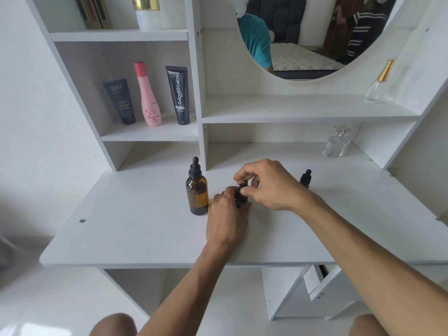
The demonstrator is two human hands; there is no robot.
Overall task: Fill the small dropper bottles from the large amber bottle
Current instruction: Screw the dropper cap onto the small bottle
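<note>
The large amber bottle [197,194] stands upright on the white desk [135,226] with its black dropper cap on. Just to its right, my left hand [226,214] grips a small dropper bottle [242,196], whose body is mostly hidden behind my fingers. My right hand [269,184] pinches that bottle's black dropper cap from above. A second small dropper bottle [306,178] stands capped behind my right wrist, partly hidden by it.
Two clear glass perfume bottles stand at the right, one on the desk [337,144] and one on the shelf above [380,83]. Three cosmetic tubes and bottles [151,95] stand in the left shelf compartment. A round mirror [310,35] hangs above.
</note>
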